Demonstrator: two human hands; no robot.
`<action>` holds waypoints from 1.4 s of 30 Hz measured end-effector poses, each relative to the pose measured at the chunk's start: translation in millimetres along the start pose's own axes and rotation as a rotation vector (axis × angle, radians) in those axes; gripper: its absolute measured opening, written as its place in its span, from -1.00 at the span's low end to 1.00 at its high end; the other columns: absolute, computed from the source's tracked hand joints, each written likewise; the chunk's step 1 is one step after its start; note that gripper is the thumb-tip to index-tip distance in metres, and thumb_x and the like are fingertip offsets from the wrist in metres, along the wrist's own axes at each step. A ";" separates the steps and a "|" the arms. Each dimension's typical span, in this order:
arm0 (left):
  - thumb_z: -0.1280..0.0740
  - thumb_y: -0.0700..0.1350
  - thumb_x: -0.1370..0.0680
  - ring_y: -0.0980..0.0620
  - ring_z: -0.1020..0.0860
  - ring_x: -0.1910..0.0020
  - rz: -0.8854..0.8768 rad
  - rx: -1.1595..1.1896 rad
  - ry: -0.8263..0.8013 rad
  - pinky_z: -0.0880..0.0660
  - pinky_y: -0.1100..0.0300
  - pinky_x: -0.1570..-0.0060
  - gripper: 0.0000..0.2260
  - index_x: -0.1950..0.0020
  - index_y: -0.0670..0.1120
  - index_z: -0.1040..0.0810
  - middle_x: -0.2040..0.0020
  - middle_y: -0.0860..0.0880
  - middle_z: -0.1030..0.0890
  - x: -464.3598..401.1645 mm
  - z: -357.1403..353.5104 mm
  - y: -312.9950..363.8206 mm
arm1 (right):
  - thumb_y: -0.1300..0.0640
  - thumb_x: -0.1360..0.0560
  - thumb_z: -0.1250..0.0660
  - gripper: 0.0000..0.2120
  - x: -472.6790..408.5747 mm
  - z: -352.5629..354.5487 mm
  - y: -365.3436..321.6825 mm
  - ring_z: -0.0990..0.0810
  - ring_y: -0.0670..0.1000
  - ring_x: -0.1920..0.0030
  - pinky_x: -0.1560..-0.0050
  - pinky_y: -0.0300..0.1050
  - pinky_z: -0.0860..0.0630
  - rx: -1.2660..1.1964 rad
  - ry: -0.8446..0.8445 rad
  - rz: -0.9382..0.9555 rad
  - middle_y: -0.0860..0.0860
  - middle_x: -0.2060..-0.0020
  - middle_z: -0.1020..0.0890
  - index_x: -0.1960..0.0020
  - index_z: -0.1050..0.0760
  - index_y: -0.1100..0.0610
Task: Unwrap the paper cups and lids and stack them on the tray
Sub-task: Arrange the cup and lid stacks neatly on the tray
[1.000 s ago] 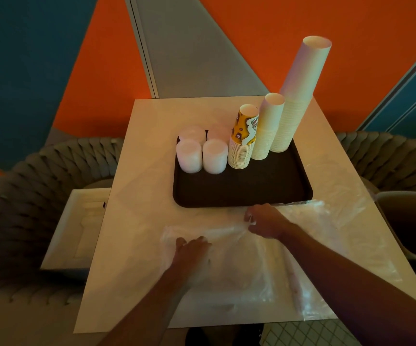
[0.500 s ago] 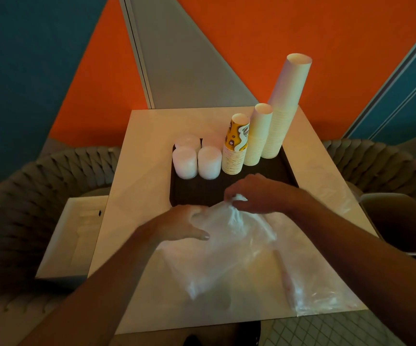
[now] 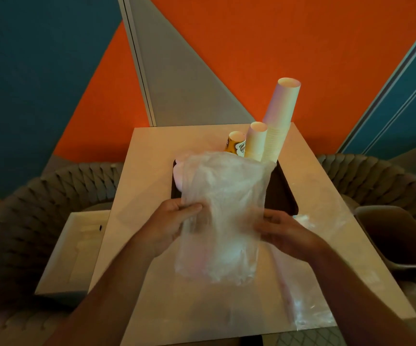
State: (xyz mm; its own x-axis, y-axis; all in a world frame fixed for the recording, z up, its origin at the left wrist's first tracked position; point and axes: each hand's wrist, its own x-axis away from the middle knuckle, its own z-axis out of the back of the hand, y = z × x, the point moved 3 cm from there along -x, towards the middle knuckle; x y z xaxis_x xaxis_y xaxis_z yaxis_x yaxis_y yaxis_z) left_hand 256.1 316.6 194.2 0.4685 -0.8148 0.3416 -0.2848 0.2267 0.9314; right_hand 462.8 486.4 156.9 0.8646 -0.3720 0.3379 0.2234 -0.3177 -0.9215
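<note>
Holding the clear plastic wrapper [image 3: 223, 216] upright above the tray [image 3: 285, 196] — your left hand [image 3: 170, 226] pinches its left edge, your right hand [image 3: 280, 232] its right edge; long axis vertical, cup stacks [image 3: 275, 136] just behind it.

My left hand [image 3: 170, 224] and right hand [image 3: 280, 232] grip a clear plastic wrapper [image 3: 220, 216] above the table [image 3: 149, 156], hiding most of the tray [image 3: 283, 193] of paper cup stacks [image 3: 278, 126].

from my seat the crumpled clear plastic wrapper [image 3: 223, 211] hides most of the dark brown tray [image 3: 283, 193] — the white lid stacks [image 3: 179, 176] barely show.
</note>
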 end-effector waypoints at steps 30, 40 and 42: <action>-0.31 -0.11 -0.64 0.08 -0.66 -0.13 -0.762 -0.464 0.063 -0.63 -0.06 -0.13 -0.79 -0.16 0.12 -0.68 -0.10 0.13 -0.70 28.8 -11.2 110.6 | 0.15 -0.29 -0.46 -0.78 19.9 6.0 -154.6 -0.72 -0.02 -0.02 0.01 -0.16 -0.64 -0.054 0.140 0.590 -0.02 0.06 -0.75 0.09 -0.76 0.01; -0.14 -0.02 -0.68 0.56 -0.45 -0.10 -1.334 -0.801 -0.085 -0.35 0.65 -0.03 -0.78 -0.08 0.17 -0.58 -0.15 0.60 -0.43 62.6 -42.1 163.7 | -0.24 -0.05 -0.69 -0.60 22.4 9.0 -182.9 -0.71 -0.10 0.12 0.07 -0.19 -0.65 0.000 0.018 0.637 -0.09 0.19 -0.74 0.21 -0.75 -0.09; -0.15 0.00 -0.69 0.52 -0.48 -0.10 -1.263 -0.778 -0.082 -0.39 0.61 -0.02 -0.69 -0.15 0.43 -0.55 -0.14 0.57 -0.47 57.9 -37.9 163.2 | -0.28 -0.05 -0.67 -0.65 21.2 10.1 -190.5 -0.69 -0.12 0.03 -0.07 -0.18 -0.61 0.070 -0.018 0.657 -0.12 0.14 -0.74 0.32 -0.73 -0.09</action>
State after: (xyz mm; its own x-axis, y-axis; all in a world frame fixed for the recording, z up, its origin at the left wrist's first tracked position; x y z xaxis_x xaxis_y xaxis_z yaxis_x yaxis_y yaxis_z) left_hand 268.4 326.6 370.8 0.0045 -0.7068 -0.7074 0.7847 -0.4360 0.4406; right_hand 443.0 547.9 337.7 0.8383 -0.4544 -0.3013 -0.3247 0.0278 -0.9454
